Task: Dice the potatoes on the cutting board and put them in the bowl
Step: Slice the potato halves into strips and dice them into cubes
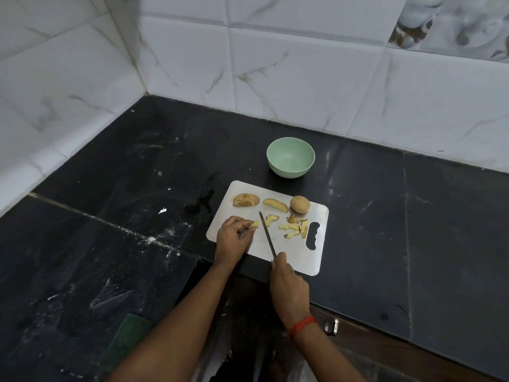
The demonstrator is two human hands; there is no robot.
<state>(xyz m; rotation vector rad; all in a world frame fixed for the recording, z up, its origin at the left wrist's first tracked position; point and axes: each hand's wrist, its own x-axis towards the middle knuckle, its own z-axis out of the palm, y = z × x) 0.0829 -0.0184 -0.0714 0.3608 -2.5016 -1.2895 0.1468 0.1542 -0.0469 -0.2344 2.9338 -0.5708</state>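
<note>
Head view: the left hand pinches a pale-yellow potato strip on the steel cutting board, its long axis running right toward the thin dark knife that the right hand grips, just beside it. The mint-green bowl sits empty beyond the board's far edge.

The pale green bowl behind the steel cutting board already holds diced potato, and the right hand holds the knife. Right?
No. The head view shows the pale green bowl empty; the diced potato pieces lie on the steel cutting board. The right hand holds the thin knife.
</note>
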